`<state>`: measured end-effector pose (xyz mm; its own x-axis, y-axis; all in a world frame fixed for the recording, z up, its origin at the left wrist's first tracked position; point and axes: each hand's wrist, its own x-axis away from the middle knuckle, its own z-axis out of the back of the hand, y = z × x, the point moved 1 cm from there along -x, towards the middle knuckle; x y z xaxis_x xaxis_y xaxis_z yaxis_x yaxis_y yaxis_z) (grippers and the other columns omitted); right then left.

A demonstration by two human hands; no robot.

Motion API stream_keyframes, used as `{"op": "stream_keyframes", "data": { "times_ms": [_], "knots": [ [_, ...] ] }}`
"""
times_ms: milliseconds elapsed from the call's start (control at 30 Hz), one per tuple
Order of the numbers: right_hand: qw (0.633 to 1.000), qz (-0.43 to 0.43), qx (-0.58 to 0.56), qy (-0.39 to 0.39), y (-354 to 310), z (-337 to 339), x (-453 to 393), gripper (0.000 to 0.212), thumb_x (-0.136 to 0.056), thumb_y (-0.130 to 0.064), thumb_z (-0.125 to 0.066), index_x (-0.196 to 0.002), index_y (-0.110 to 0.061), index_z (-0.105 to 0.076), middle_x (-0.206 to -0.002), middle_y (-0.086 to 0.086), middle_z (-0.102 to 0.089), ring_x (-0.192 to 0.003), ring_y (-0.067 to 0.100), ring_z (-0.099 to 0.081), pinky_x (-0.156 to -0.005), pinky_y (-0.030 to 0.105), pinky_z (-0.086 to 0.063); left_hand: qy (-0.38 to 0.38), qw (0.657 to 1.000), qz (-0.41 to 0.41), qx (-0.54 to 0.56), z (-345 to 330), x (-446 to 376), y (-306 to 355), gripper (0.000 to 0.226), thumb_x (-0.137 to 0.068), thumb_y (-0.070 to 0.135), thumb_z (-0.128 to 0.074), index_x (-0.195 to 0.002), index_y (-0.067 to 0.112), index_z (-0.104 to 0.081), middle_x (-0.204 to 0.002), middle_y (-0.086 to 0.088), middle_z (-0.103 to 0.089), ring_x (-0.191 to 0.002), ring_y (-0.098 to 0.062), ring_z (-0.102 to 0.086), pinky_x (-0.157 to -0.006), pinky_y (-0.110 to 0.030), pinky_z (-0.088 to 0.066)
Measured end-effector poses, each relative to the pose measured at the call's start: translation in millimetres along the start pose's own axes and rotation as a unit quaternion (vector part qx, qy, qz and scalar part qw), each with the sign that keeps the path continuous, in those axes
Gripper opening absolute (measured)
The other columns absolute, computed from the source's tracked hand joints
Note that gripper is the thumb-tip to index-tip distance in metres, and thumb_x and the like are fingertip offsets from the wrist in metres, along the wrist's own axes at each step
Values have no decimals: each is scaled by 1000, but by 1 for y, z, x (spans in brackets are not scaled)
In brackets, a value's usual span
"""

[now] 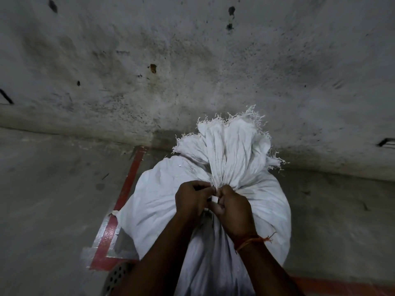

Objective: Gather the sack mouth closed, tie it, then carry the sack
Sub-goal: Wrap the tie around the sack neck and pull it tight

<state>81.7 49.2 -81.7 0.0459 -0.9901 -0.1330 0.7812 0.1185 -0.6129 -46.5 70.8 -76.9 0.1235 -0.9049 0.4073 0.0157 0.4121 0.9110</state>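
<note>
Left of the neck, my left hand [193,198] pinches a white tie strip [214,198]; right of it, my right hand [232,208] grips the other end, both fingers curled tight. Above the grip: sack mouth [226,144] gathered, frayed; sack [162,201] bulging below; knot apparently unfinished, carrying not begun. Beneath: concrete floor [53,189], red tape line [130,178] leftward, stained wall [192,60] beyond.
</note>
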Motion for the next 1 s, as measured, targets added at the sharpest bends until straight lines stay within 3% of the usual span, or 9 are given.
{"op": "stream_keyframes", "data": {
  "times_ms": [100, 233, 433, 600, 700, 767, 833, 900, 1000],
  "knots": [
    [1000, 1, -25, -8, 1, -1, 0, 24, -77, -27, -73, -86, -18, -52, -62, -4, -57, -66, 22, -63, -64, 39, -49, 28, 999, -16, -21, -2, 5, 2, 8, -69, 28, -78, -73, 21, -78, -74, -1, -78, -68, -25, -76, -69, -42, -63],
    [995, -20, -103, 0, 2, 5, 1, 33, -70, -24, -82, -86, -22, -53, -61, 3, -57, -61, 14, -59, -59, 19, -45, 104, 987, -71, -103, 2, 1, 1, 7, -77, 29, -79, -77, 22, -78, -72, 8, -77, -71, -6, -73, -68, -25, -54],
    [993, -25, -112, -4, 14, 21, 2, 35, -70, -18, -79, -92, -23, -53, -72, -2, -59, -61, 6, -54, -63, 22, -50, 104, 970, -122, -185, 9, -2, 3, 19, -83, 42, -70, -87, 26, -78, -77, 13, -77, -74, 0, -71, -79, -30, -58],
    [993, -23, -115, -9, 14, 22, 3, 32, -70, -15, -77, -93, -24, -56, -75, -2, -62, -63, 5, -57, -66, 18, -50, 139, 959, -126, -210, 16, -4, 11, 22, -87, 40, -60, -92, 25, -76, -84, 8, -77, -78, -12, -72, -83, -38, -59],
    [993, -49, -101, 28, 15, 23, 3, 24, -71, -8, -74, -85, -20, -58, -75, -4, -66, -67, 5, -62, -66, 20, -50, 151, 947, -154, -240, 21, -2, 18, 17, -91, 30, -62, -96, 22, -77, -94, 5, -78, -85, -15, -71, -82, -29, -53],
    [986, -89, -100, 100, 16, 27, 1, 19, -72, -8, -76, -77, -15, -59, -72, -3, -66, -69, 10, -62, -65, 23, -48, 162, 937, -175, -256, 23, -1, 22, 18, -92, 26, -62, -100, 22, -77, -99, 6, -77, -93, -13, -69, -78, -23, -43],
    [970, -134, -136, 148, 18, 31, -3, 16, -74, -12, -77, -78, -14, -62, -73, -2, -67, -72, 13, -62, -64, 21, -43, 167, 929, -198, -264, 23, -1, 26, 19, -92, 24, -62, -105, 22, -76, -104, 8, -77, -97, -10, -69, -81, -19, -40],
    [952, -180, -204, 140, 22, 31, -7, 16, -77, -16, -77, -86, -16, -64, -80, -4, -69, -79, 14, -65, -69, 22, -45, 156, 925, -220, -267, 21, -1, 29, 20, -91, 24, -64, -107, 23, -75, -105, 8, -77, -98, -8, -69, -84, -18, -42],
    [930, -208, -282, 109, 28, 22, -11, 18, -78, -27, -78, -89, -22, -65, -86, -3, -72, -86, 16, -69, -79, 31, -54, 86, 943, -203, -251, 17, -3, 30, 17, -88, 28, -68, -103, 23, -76, -100, 7, -78, -95, -9, -70, -92, -29, -53]
  ]
}}
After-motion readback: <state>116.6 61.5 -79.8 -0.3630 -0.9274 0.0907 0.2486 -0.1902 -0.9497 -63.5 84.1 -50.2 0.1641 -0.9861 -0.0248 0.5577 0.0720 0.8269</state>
